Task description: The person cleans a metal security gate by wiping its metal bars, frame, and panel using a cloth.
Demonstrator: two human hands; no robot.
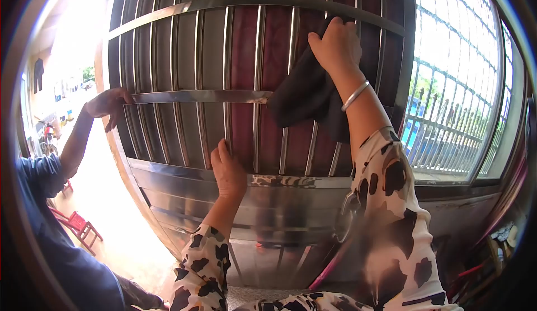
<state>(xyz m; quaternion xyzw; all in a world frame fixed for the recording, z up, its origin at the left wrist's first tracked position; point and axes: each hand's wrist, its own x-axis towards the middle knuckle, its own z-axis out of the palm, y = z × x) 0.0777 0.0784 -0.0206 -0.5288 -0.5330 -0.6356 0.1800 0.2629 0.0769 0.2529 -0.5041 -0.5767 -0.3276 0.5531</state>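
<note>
A shiny metal door with vertical bars and flat crossbars (184, 96) fills the middle of the view. High on the right side, my right hand (340, 45) is closed on a dark cloth (302, 90), pressed up by the top crossbar. The cloth's loose folds hang down over the bars. Lower down, my left hand (228, 171) grips a vertical bar (226, 122) just above the door's solid lower panel; some of its fingers are hidden. A silver bangle (355, 95) circles my right wrist.
At the left, another person in a blue top (61, 244) rests a hand (107, 105) on the door's edge. Behind that person is a red chair (78, 224). A barred window (453, 87) is on the right, with assorted items (503, 244) below it.
</note>
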